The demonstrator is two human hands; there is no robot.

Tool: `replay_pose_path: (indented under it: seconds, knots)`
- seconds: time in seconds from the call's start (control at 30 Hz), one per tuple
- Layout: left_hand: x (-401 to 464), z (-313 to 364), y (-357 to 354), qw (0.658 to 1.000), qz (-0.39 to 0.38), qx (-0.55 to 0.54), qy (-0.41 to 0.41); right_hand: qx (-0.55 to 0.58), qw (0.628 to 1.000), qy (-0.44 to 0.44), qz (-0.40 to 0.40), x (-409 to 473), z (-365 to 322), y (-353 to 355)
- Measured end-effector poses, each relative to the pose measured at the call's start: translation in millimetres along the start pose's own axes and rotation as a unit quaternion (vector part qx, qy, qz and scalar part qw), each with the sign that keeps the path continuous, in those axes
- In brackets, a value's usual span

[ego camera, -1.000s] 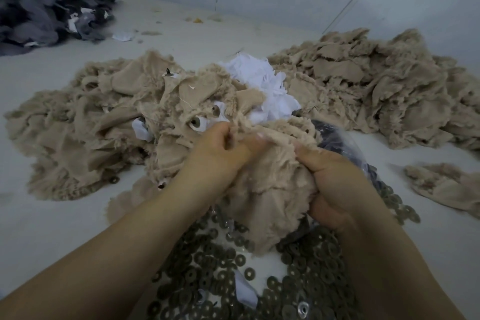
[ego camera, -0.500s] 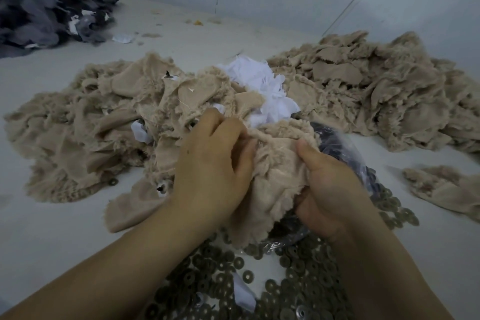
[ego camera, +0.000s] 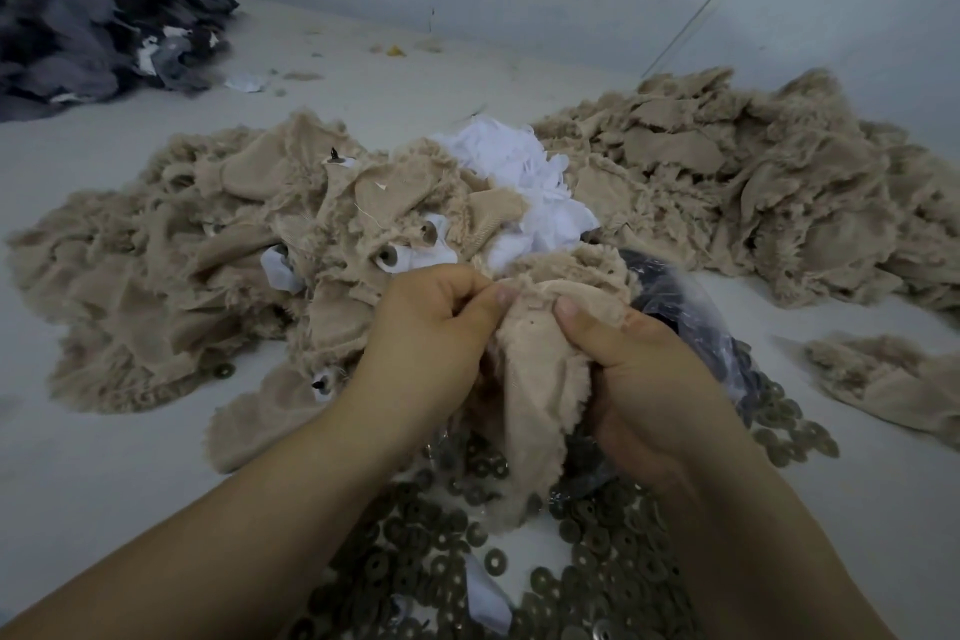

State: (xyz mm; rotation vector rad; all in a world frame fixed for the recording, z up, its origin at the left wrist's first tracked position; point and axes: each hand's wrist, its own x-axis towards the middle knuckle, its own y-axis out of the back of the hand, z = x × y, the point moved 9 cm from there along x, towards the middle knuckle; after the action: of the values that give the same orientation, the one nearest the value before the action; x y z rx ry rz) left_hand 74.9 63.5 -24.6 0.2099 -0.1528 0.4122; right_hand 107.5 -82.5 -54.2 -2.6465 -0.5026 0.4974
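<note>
Both the left hand (ego camera: 431, 327) and the right hand (ego camera: 639, 374) pinch the top edge of a beige plush piece (ego camera: 535, 405), lifted above the washers (ego camera: 457, 561) on the surface (ego camera: 104, 473), probably to find its small hole.

Clearance: open at left and far side, blocked ahead and right.
Bare table (ego camera: 104, 473) lies open beside the left hand (ego camera: 431, 327); beige piles (ego camera: 182, 265) and white scraps (ego camera: 519, 172) block ahead, a bag (ego camera: 670, 281) crowds the right hand (ego camera: 649, 379), washers (ego camera: 415, 561) litter the near side.
</note>
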Motion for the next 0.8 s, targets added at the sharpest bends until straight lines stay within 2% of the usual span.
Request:
replay_pose_path:
  seconds: [0.07, 0.23, 0.43, 0.57, 0.8]
  knots:
    - [-0.1, -4.1, -1.7, 0.999, -0.007, -0.047, 0.017, 0.001, 1.000, 0.000, -0.005, -1.3, -1.5, -1.4]
    - [-6.7, 10.9, -14.3, 0.996, -0.075, 0.014, -0.053, -0.015, 1.000, 0.002, -0.011, -5.1, -4.0, -2.6]
    - [-4.5, 4.9, -10.6, 0.998, -0.040, -0.052, -0.012, 0.017, 1.000, -0.003, 0.006, -6.3, -1.4, -5.0]
    - [-3.6, 9.4, -9.4, 0.998, -0.031, -0.047, -0.035, 0.031, 0.999, -0.024, -0.015, -9.6, 0.4, -13.9]
    - [-5.8, 4.3, -14.8, 0.996, -0.052, -0.075, -0.006, 0.085, 0.992, -0.093, -0.030, -12.0, 11.4, -19.8]
